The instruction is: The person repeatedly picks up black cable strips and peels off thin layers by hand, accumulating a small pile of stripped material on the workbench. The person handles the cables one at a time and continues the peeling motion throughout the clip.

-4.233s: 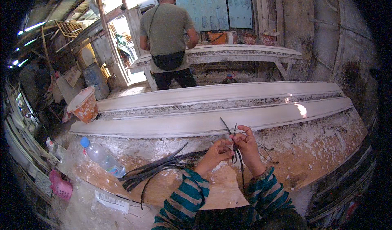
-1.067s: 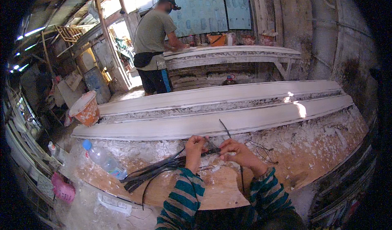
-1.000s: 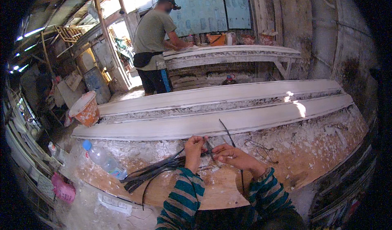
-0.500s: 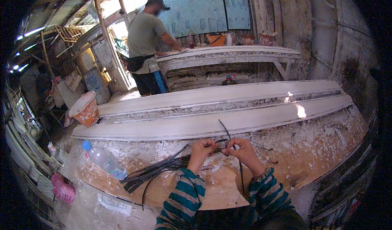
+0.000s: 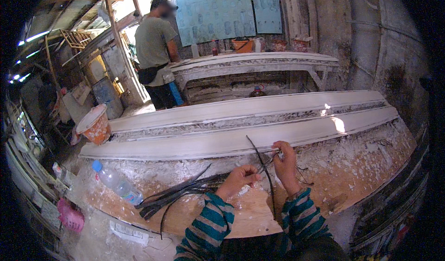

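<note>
Over the wooden tabletop, my left hand [image 5: 239, 181] pinches one end of a thin dark strip [image 5: 265, 167]. My right hand [image 5: 286, 167] is slightly higher and farther right, its fingertips closed on the strip's other part. A longer black strip [image 5: 268, 180] runs beneath, from the white molding toward the table's near edge, passing between my hands. Left of my left hand lies a bundle of flat black strips [image 5: 178, 194], their right ends partly hidden behind that hand. Thin dark strands [image 5: 303, 175] lie right of my right wrist.
Two long white moldings [image 5: 208, 144] span the table's far side. A clear bottle with a blue cap [image 5: 116, 183] lies at left, near an orange bucket [image 5: 96, 126]. White flakes litter the wooden board [image 5: 343, 191]. Beyond, a person [image 5: 155, 47] stands at another white bench [image 5: 255, 61].
My hands have moved apart; the right went up and rightward, the left slightly down, with the strip stretched between them. The person beyond has shifted left and drawn an arm back.
</note>
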### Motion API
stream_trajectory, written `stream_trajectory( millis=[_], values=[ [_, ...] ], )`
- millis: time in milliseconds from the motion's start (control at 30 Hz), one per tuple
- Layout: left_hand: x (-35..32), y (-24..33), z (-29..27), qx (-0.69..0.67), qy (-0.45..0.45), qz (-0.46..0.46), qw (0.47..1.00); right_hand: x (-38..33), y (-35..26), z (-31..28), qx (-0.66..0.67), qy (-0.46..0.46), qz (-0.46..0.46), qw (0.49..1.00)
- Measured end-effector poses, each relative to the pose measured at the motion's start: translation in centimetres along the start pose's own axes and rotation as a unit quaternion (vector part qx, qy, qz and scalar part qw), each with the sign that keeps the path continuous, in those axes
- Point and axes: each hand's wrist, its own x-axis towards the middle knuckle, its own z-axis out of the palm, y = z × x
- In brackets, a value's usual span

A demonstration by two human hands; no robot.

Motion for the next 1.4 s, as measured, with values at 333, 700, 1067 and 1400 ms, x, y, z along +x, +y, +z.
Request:
stream_trajectory(
  millis=[333,700,1067,1400],
  values=[
    [0.1,0.3,-2.3,0.028,0.353,0.06,0.933,-1.0,-0.7,0.5,0.16,-0.159,0.084,0.97],
    [0.1,-0.2,-3.0,0.071,0.394,0.083,0.913,-1.6,-3.0,0.5,0.286,-0.454,-0.017,0.844],
    [0.5,-0.8,-1.7,0.099,0.254,0.072,0.959,-0.6,-3.0,-0.6,0.208,-0.202,0.034,0.956],
    [-0.3,0.7,0.2,0.058,0.035,0.013,0.998,-0.1,-0.3,0.0,0.073,-0.079,0.065,0.992]
  ],
)
